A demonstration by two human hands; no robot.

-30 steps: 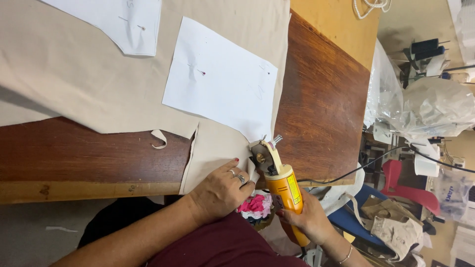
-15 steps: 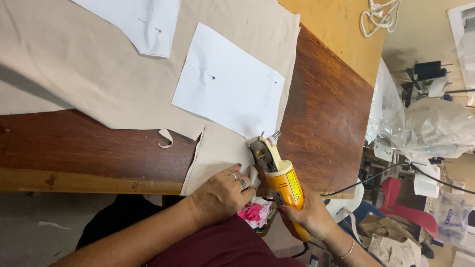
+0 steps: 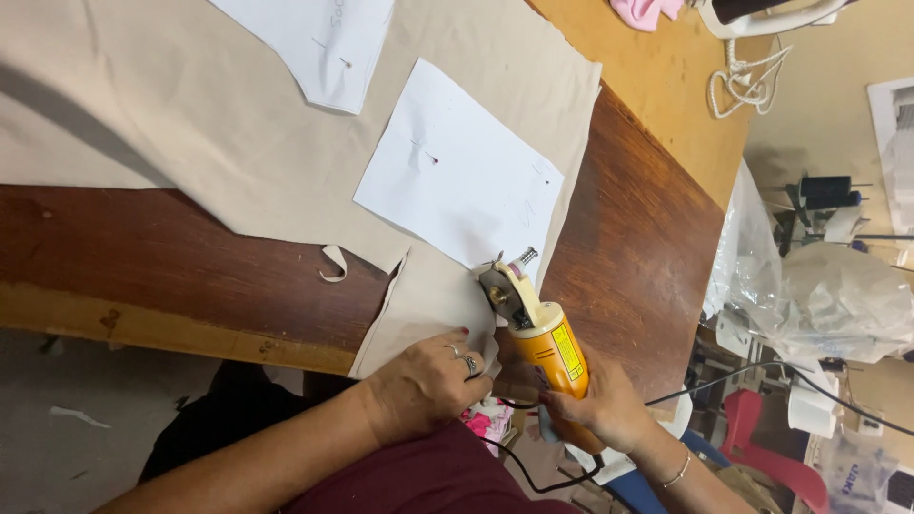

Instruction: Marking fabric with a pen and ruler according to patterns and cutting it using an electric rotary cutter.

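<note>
Right hand: we see the right hand (image 3: 600,405) closed around the orange body of a handheld electric fabric cutter (image 3: 538,328), its fingers wrapped about the rear of the housing.
Cutter position: the tool lies low over the near edge of the bench (image 3: 647,238), its round blade head at the lower corner of a white paper pattern (image 3: 457,176), on the fabric.
Cord: a black power cord (image 3: 724,381) runs from the tool's rear off to the right, with a loop below the hands.
Left hand: the left hand (image 3: 424,385) lies flat, fingers spread narrow, pressing the beige fabric (image 3: 190,124) just left of the blade; rings show on two fingers.
Fabric: one flap hangs over the bench edge beneath the left hand; a small curled offcut (image 3: 333,264) lies on bare wood to the left.
Patterns: a second white paper pattern (image 3: 319,43) sits farther up the cloth; each sheet shows a pin.
Surface: dark brown wood with a lighter front edge strip; beyond it, a paler yellow top (image 3: 647,86).
Room: clear plastic bags (image 3: 828,295) are bundled at right, with thread spools (image 3: 824,190) behind and a red plastic chair (image 3: 762,428) below; grey floor (image 3: 67,419) lies at lower left.
</note>
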